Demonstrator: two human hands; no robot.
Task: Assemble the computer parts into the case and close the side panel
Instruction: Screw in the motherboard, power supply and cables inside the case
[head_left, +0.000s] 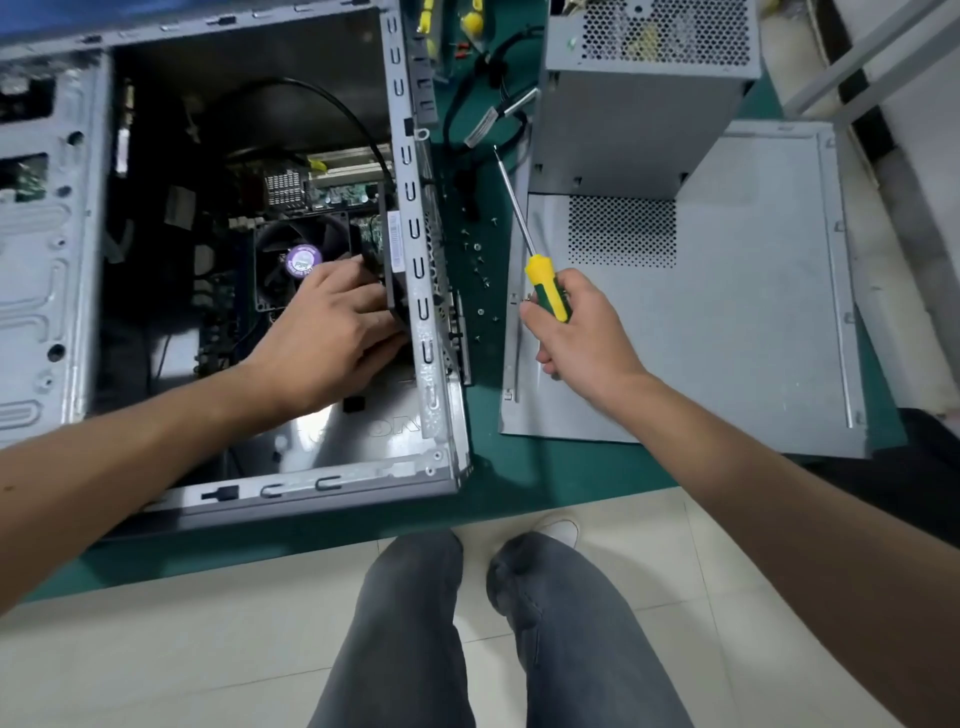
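case (415, 249): lies open on its side on the green table (519, 478), its open face up; every place below is given relative to it.
motherboard and cooler fan (301, 260): already seated on the floor of the case, the fan with a purple round label near the middle.
left hand (332, 322): reaches inside the case, just beside its right wall; the fingers curl round a black part (387, 234), likely a rear fan, and press it against that wall. How the fingertips lie behind the part I cannot tell.
loose screws (478, 249): scattered on the table just outside the right wall of the case.
screwdriver (524, 228): right of the case, over the screws, shaft pointing up and away, tip free of any screw.
right hand (576, 322): right of the case, wrapped round the yellow-green handle of the screwdriver.
power supply (639, 104): stands on the table to the upper right of the case, not yet fitted, cables trailing toward the case.
side panel (727, 312): lies flat right of the case, off the case.
step in hand: by my judgement, seating the black part at the right wall, roughly mid-task.
next move: likely needs 1 screw picked up and the screwdriver brought to the outside of the wall, while the left hand keeps the holes lined up.
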